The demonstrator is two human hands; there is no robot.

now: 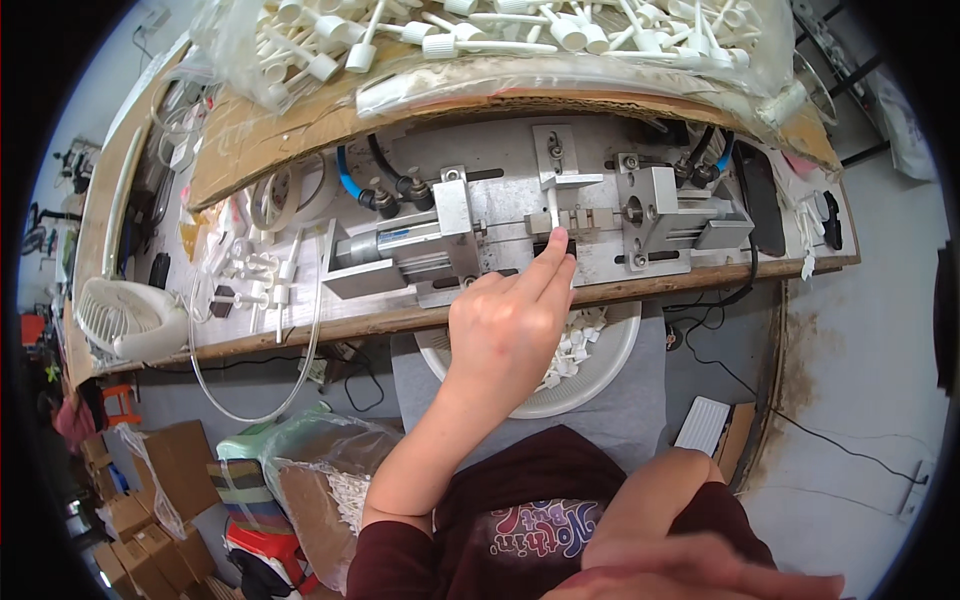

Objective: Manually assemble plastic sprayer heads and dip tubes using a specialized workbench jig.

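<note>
My left hand [510,320] reaches up to a small metal clamping fixture in the middle of the bench. Its index finger and thumb close on the lower end of a thin white plastic piece [554,207], set upright between the metal jaws [590,219]. Under the bracket [568,181], the piece's upper end meets the metal. Low at the right, my right hand [690,568] is close to my body, away from the bench. Motion blurs it, but its fingers look stretched out, and I see nothing in them.
Pneumatic cylinders [395,250] flank the fixture, fed by blue and black hoses. Below the bench edge sits a white basin [630,345] of small white parts. Capped white stems [450,45] fill a bag on the cardboard shelf [270,150]. A white fan [135,318] stands left; a phone [760,200] lies right.
</note>
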